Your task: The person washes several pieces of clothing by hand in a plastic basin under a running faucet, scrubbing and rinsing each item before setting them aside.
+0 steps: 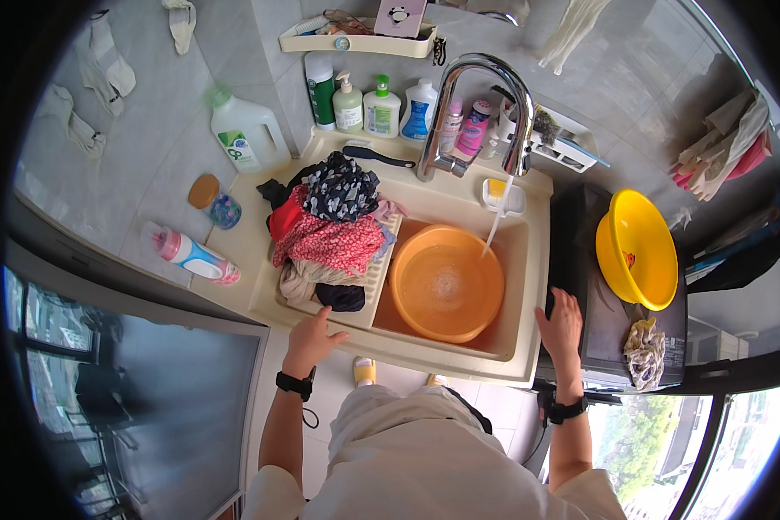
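Note:
My left hand (313,335) is held just in front of a dark balled cloth (340,298), at the near edge of a heap of clothes; whether a fingertip touches it I cannot tell. The heap, with a red patterned garment (331,244) and a black-and-white floral one (341,188), lies on the ribbed washboard (378,279) of the laundry sink (429,361). My right hand (562,322) hovers by the sink's right rim, fingers apart, holding nothing. Water runs from the chrome faucet (481,62) into an orange basin (403,318) inside the sink.
A yellow basin (643,260) and a crumpled cloth (645,354) rest on the dark surface to the right. Several bottles, including a white-and-blue one (420,110), line the back ledge beside a brush (377,155). A soap dish (504,198) sits near the faucet. A jar (221,207) stands left.

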`<state>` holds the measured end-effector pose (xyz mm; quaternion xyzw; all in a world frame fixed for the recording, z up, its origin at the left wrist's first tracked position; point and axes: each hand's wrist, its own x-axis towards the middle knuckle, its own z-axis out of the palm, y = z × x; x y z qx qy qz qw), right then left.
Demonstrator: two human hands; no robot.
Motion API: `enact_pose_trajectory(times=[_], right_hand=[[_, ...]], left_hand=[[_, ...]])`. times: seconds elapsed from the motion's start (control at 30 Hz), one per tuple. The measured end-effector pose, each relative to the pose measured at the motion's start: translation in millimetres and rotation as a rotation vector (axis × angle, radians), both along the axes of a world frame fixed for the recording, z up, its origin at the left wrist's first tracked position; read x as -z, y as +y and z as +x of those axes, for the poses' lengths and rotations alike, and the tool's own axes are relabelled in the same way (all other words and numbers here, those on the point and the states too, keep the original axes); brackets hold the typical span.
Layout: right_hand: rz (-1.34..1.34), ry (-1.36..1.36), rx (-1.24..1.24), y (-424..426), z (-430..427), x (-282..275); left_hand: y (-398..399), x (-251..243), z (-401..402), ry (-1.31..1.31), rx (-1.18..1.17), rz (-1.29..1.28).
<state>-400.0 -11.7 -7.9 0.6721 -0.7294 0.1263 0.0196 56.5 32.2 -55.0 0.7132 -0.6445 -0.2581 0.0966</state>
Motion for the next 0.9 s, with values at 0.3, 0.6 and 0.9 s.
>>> enact_pose_trajectory(times=[0.3,0.6,0.9], right_hand=[[0.259,-0.665,-0.548,-160.6,228.6,-38.7],[0.416,-0.712,-0.553,-228.7,321.8,-22.3],[-0.143,-0.493,-1.143,-183.9,340.5,-160.4]], left_hand=[[-39.4,-72.4,22.1,0.307,0.019,-0.284],[-59.8,-111.6,65.1,0.475,0.108,-0.369],[-135.0,-163.0,82.8,0.256,0.045,-0.841]])
